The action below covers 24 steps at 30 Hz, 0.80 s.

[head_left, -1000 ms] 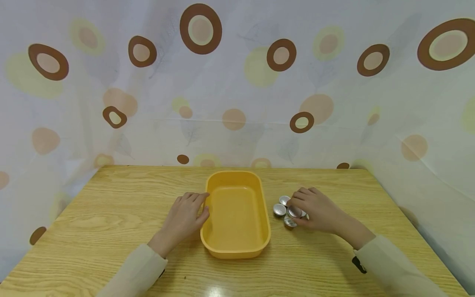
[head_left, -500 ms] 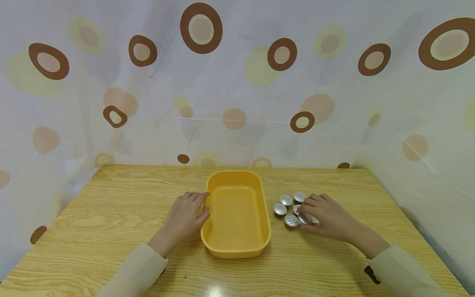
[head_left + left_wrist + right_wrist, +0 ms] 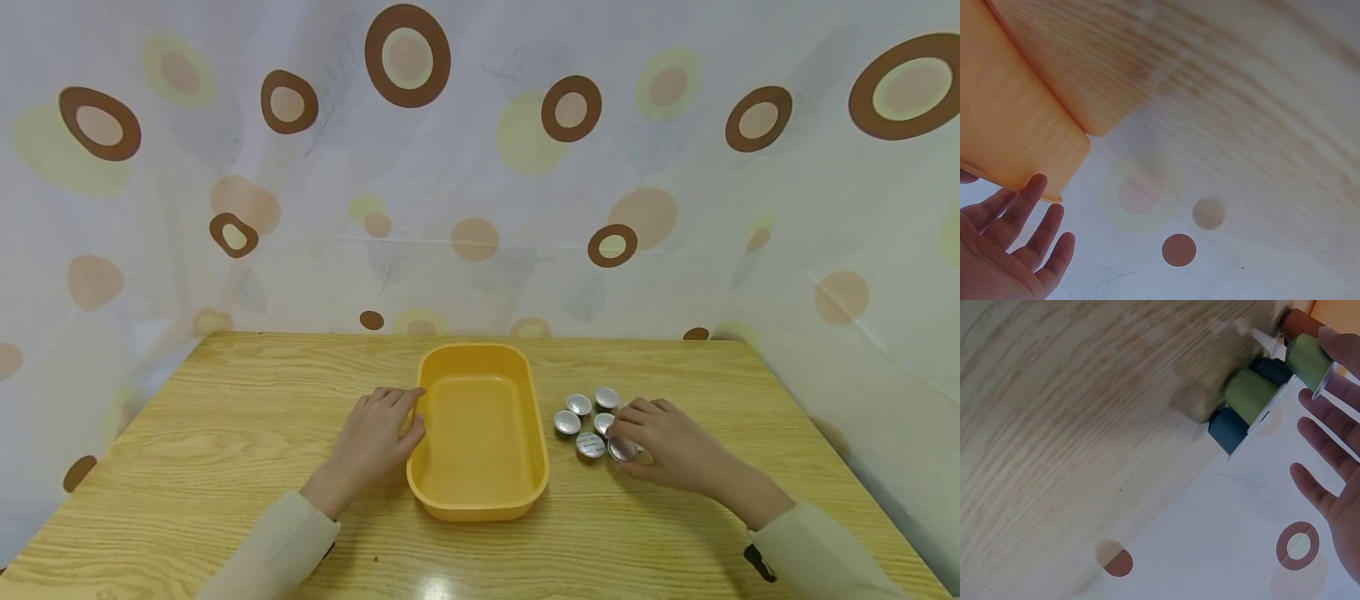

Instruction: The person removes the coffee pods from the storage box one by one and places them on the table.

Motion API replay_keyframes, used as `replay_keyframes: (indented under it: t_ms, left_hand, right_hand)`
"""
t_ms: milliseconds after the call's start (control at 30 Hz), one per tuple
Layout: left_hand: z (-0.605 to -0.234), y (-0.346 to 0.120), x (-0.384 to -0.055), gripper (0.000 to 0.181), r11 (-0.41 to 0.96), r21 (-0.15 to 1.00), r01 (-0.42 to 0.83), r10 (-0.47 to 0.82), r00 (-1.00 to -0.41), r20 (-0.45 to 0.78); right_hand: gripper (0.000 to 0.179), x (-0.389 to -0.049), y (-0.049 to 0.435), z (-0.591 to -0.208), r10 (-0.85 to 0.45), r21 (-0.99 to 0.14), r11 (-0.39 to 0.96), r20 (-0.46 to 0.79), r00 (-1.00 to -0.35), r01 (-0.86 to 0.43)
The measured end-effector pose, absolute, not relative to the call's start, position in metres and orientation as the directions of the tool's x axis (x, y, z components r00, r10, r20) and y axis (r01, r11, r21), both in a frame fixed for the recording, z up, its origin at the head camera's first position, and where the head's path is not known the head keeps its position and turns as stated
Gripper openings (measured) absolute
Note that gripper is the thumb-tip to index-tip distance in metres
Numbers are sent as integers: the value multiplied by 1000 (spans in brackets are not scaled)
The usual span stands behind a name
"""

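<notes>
My left hand [image 3: 375,433] rests at the left rim of a yellow plastic tub [image 3: 480,508]; its fingers lie loosely spread against the edge, as the left wrist view also shows. To the right of the tub, my right hand [image 3: 671,450] pinches a green coffee capsule [image 3: 1305,359] between thumb and fingers, its silver lid [image 3: 621,449] tipped toward the head camera. Several more capsules stand lid up beside it, including one with a printed lid [image 3: 590,445]. The right wrist view shows green, dark blue [image 3: 1227,429] and orange-brown [image 3: 1300,325] bodies.
Everything stands on a wood-grain table [image 3: 285,392]. A pale cloth [image 3: 480,167] with brown and yellow circles hangs behind it and along both sides.
My right hand has moved right and toward me with the pinched capsule, uncovering more of the other capsules. The left hand and the tub have stayed in place.
</notes>
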State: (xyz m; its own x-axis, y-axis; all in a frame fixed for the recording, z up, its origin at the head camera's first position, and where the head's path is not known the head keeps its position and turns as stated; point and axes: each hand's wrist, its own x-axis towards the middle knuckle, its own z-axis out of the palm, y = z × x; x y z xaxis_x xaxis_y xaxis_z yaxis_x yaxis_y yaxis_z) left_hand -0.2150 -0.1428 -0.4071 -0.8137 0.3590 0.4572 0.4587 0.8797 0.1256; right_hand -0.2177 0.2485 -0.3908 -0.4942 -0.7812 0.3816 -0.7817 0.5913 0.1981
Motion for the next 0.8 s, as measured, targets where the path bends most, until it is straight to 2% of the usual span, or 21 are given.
replay_keyframes:
  t_ms: [400, 800]
  left_hand:
    - [-407, -143, -215, 36, 879, 132, 458, 359, -819, 447]
    - [-408, -144, -215, 35, 878, 138, 458, 359, -822, 442]
  right_hand:
    - [40, -218, 250, -399, -787, 214, 590, 370, -494, -779]
    - [39, -216, 251, -405, -780, 229, 610, 345, -522, -759]
